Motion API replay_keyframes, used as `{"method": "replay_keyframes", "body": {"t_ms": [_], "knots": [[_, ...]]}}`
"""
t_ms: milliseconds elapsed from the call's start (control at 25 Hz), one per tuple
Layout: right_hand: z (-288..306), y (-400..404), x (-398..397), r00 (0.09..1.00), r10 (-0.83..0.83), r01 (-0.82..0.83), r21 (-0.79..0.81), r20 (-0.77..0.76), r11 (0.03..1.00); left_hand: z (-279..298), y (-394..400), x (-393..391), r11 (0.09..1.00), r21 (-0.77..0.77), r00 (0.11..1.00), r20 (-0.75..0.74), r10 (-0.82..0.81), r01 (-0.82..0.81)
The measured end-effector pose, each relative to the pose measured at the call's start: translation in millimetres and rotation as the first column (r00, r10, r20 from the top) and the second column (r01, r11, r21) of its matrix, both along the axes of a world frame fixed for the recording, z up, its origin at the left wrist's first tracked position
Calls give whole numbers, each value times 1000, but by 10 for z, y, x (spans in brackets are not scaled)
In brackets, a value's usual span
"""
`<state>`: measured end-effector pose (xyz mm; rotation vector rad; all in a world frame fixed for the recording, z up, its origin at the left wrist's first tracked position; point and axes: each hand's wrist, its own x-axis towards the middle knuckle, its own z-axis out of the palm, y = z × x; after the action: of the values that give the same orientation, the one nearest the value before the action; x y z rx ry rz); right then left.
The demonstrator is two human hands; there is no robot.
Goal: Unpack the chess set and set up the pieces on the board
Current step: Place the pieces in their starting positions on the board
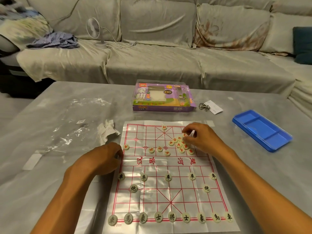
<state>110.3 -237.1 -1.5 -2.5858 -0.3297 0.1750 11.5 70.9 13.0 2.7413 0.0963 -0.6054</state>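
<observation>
A glossy paper chess board (157,168) with red lines lies on the table in front of me. Black-lettered pieces (168,177) stand in order on its near half. Red-lettered pieces (179,144) lie in a loose heap on the far right half, and one red piece (164,127) sits at the far edge's middle. My right hand (200,137) is over the heap and pinches a red piece (184,134) with its fingertips. My left hand (106,157) rests with curled fingers at the board's left edge, beside a red piece (126,146); I cannot see anything in it.
The purple chess box (162,97) lies beyond the board. A blue tray (261,130) sits at the right, a metal ring puzzle with a paper tag (209,107) near it. Crumpled tissue (108,130) and clear plastic wrap (70,125) lie at the left. A sofa with a small fan (94,29) stands behind.
</observation>
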Motion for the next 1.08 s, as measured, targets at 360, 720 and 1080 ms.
{"method": "replay_keyframes", "body": {"t_ms": [360,720,1080], "knots": [[-160,407,537,1000,1,2,-93,29,996,-14,-27,19,1000,1,999,48,-26,26],[-150,411,540,1000,26,-27,-81,-8,996,-14,-57,13,1000,4,999,38,-29,28],[85,149,-99,1000,30,-30,-12,4,999,-65,-94,41,996,93,997,73,7,-14]]}}
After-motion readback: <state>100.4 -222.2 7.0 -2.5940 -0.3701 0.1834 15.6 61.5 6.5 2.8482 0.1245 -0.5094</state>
